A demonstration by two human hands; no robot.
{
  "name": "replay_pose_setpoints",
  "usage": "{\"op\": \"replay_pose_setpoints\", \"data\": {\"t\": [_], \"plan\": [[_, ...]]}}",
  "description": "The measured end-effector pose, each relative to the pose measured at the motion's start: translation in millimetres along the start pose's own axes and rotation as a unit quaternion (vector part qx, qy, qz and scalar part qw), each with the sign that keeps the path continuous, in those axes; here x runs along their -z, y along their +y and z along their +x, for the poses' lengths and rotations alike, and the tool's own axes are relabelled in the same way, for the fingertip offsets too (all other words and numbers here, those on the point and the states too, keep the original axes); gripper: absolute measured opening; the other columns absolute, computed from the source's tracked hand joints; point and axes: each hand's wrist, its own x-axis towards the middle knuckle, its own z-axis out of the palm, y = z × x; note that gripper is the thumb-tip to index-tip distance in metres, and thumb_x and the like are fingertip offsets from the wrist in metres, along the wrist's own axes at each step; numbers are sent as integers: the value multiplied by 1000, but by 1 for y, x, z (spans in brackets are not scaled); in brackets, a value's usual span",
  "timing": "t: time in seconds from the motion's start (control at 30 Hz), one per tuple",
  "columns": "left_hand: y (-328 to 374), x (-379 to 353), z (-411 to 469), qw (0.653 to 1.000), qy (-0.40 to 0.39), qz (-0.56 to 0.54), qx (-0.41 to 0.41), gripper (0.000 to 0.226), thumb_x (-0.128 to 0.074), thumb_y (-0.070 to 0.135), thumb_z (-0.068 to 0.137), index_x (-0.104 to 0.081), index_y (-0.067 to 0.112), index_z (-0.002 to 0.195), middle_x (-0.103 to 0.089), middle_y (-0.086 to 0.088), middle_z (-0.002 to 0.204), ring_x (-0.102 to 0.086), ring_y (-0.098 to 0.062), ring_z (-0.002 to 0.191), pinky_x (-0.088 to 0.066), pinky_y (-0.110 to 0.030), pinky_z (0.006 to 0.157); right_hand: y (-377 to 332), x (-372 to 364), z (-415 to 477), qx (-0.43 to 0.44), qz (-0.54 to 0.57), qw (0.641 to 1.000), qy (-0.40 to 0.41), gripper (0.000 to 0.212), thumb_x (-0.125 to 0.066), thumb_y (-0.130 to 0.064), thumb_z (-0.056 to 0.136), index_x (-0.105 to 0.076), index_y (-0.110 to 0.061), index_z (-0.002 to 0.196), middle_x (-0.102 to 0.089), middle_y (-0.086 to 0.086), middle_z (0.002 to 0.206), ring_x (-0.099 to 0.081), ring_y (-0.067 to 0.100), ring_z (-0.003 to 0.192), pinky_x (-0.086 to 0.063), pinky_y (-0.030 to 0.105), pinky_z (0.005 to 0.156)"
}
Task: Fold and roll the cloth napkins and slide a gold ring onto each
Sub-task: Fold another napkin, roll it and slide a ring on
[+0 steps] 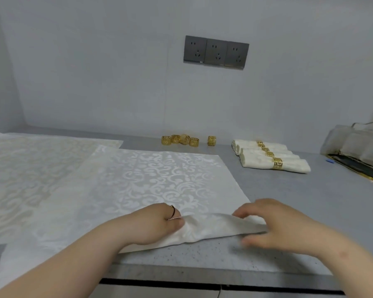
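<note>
White patterned cloth is gathered between both hands at the table's front edge. The left hand [159,224] pinches the lifted near hem of the napkin [159,177] between thumb and fingers; its fingertips are hidden under the fold, and a thin band [172,210] shows on one finger. The right hand [274,227] curls over the same fold further right, grasping it, though blur smears its fingers. Beyond the fold the napkin lies flat on the table [202,259], and its left part runs over the front edge and out of sight.

More cloths [30,164] lie spread under it toward the left edge, cut off there; how many layers I cannot tell. Along the back edge stands a cluster of gold rings [180,140], with one more just apart to its right. Toward the back right lie rolled napkins [271,158] side by side, each ringed, the rear ones half hidden. At the right edge a dark, gold-rimmed tray [353,172] is cut off, carrying something cloudy I cannot make out. Sockets [215,52] sit on the wall.
</note>
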Motion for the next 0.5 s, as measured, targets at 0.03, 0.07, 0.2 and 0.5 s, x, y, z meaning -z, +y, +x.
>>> {"op": "replay_pose_setpoints", "data": {"t": [0.03, 0.07, 0.2, 0.5], "plan": [[2, 0, -1, 1000, -8, -1, -2, 43, -41, 28, 96, -27, 17, 57, -30, 7, 55, -29, -6, 52, -25, -20, 56, -1, -2, 0, -10, -32, 999, 14, 19, -55, -39, 87, -58, -37, 106, -53, -31, 98, -48, -2, 104, -37, 16, 88], [3, 0, -2, 1000, -16, -1, -3, 44, -43, 28, 96, -26, 17, 56, -30, 8, 52, -28, -6, 50, -24, -20, 55, -2, -2, -1, -27, -27, 999, 27, 13, -51, -34, 90, -62, -31, 96, -60, -22, 95, -53, 2, 96, -40, 19, 83], [1, 8, -12, 998, -47, 45, -10, 40, -46, 26, 93, -29, 19, 59, -32, 10, 59, -31, -6, 54, -26, -19, 56, 7, 11, -6, -68, 65, 996, 11, 25, -54, -25, 89, -55, -28, 65, -54, -9, 63, -45, 3, 59, -33, 17, 58], [-24, 64, -50, 990, -134, 2, -31, 25, -67, 34, 71, -50, 34, 53, -49, 20, 55, -45, 1, 55, -35, -13, 60, 45, 43, -18, -134, 248, 958, 45, 25, -57, -11, 88, -58, -9, 63, -56, -7, 55, -49, 3, 51, -38, 11, 50]]}}
